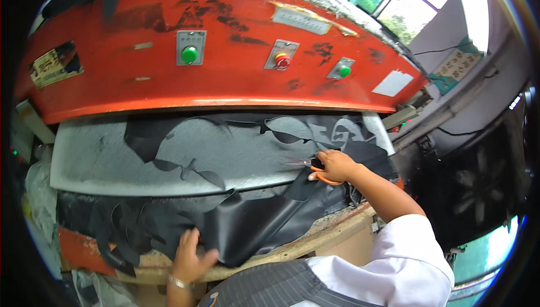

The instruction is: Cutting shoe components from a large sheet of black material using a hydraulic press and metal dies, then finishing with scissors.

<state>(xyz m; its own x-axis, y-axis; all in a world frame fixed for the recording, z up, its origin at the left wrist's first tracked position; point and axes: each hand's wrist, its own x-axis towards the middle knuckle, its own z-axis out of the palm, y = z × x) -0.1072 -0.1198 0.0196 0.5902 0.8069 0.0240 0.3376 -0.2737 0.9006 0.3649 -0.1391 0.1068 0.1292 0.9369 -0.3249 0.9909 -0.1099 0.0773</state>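
Machine: a large red press head with two green buttons and one red button spans the far side, overhanging the grey cutting bed.
Material: a black leather-like sheet, already full of cut-out holes, lies across the bed and drapes over the near edge of the worktop.
Right hand: the right hand is clamped on orange-handled scissors, blades pointing left into the sheet near the bed's right end.
Left hand: the left hand lies flat, fingers spread, pressing the draped sheet against the worktop's near edge; its grip is apart, closed on nothing.
Step in hand, judged: trimming the perforated sheet with the scissors.
Doing it well, judged: keep the left palm firm so that the sheet stays taut toward the blades; feed the cut along the gap between holes; keep the scissor tips off the grey bed; keep the wrist clear of the press head above.
Hidden or unclear: the blade tips are small and blurred, so whether they are open or shut cannot be told; the fingers inside the handles are covered by the hand; the sheet's far edge vanishes under the press head; the worktop's left end is lost in dark clutter and lens bend.
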